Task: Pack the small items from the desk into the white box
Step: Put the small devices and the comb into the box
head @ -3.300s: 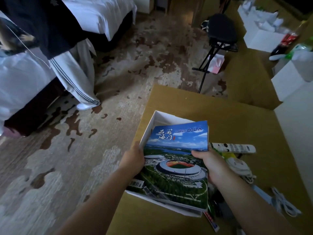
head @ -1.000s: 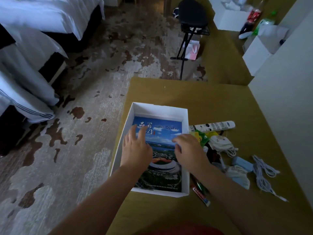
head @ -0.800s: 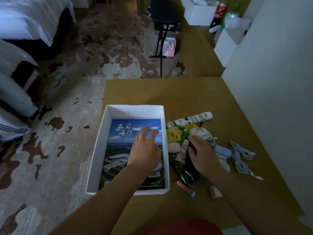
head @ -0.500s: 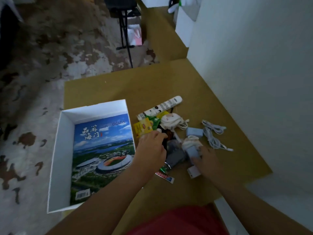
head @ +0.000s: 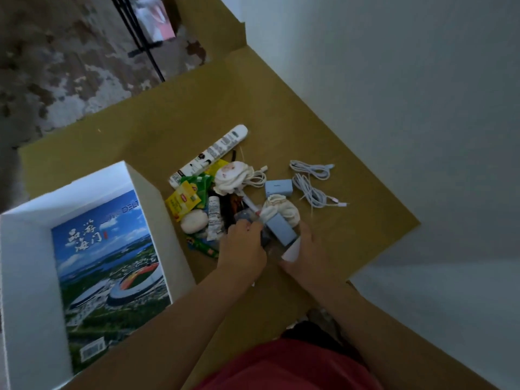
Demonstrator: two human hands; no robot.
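Tan desk top (head: 174, 128) pretty much filled the shot, running up against a plain pale wall (head: 394, 80) along its right edge, with patchy carpet (head: 56, 66) past the far edge.

Nearest to the person, at the near-left corner, sat the white box (head: 31, 277) with only the magazine (head: 109, 266) lying flat on its bottom. Half a second before, the left hand (head: 242, 249) was sitting on the middle of the pile; a second before that, both hands were inside the box pressing the magazine down. So the flat thing was done and the hands had switched over to the loose stuff.

Both hands were at the near side of the pile, close together. Left-hand fingers were curled over some dark bits I couldn't make out, so whether they'd actually pinched anything, can't tell. The right hand (head: 306, 249) was cupped round a blue charger block (head: 281, 229) and a small white piece, fingers closed on them as far as I could see, with a cream drawstring pouch (head: 281, 209) touching it just beyond.

Further out: a white soap-like lump (head: 194, 220), a small tube (head: 213, 218), yellow tea sachets (head: 183, 202), a second pouch (head: 233, 177), another blue block (head: 278, 187), two white cables (head: 312, 181) toward the right edge, and the white remote (head: 209, 154) farthest.

My guess: none of the small items were in the box yet, first handful about to go.
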